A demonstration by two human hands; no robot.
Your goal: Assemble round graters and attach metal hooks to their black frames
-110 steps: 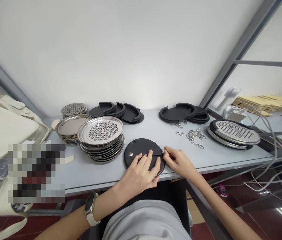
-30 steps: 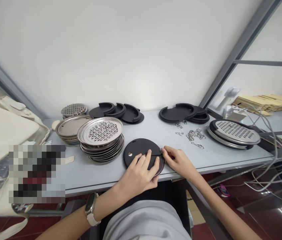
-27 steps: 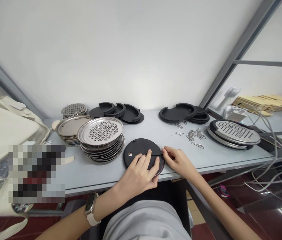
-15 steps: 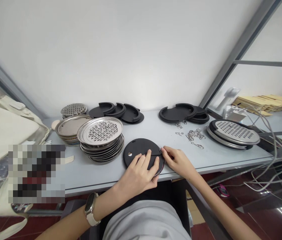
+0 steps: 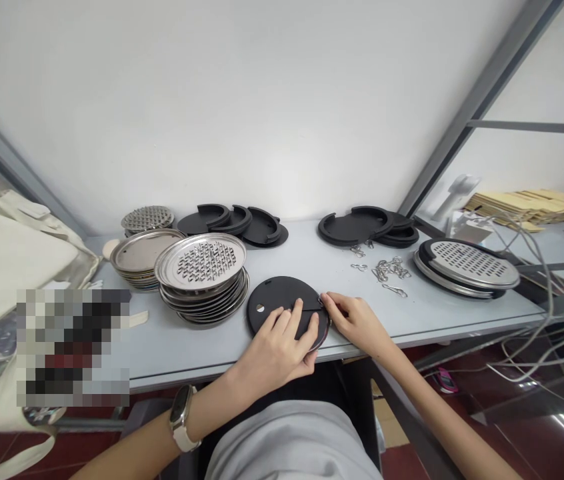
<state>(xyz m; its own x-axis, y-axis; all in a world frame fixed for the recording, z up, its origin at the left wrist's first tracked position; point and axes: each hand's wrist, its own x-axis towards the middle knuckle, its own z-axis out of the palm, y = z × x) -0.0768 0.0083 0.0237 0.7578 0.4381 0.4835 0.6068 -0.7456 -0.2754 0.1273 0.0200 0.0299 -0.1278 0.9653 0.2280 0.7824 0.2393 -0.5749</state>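
Note:
A round black plate [image 5: 277, 293] with a small hole and a straight seam lies on the table's front part. My left hand [image 5: 282, 337] rests over it, fingers spread on top and thumb at the near rim, holding it. At the plate's right edge my right hand [image 5: 349, 317] is closed in a pinch on a small metal clip [image 5: 321, 301], mostly hidden by the fingertips. Behind that hand lie several loose metal clips [image 5: 391, 269]. Left of the plate stands a stack of metal discs topped by a grater disc [image 5: 207, 263].
More metal discs [image 5: 145, 247] and another grater disc [image 5: 148, 219] stand at the left. Black holders [image 5: 355, 225] lie along the wall. A perforated metal disc [image 5: 472, 260] tops the right stack. Cream bags [image 5: 12, 240] occupy the left side; white cables [image 5: 549, 300] hang at right.
Both hands stay almost in place on the black plate. My right fingertips have shifted very slightly left at its edge.

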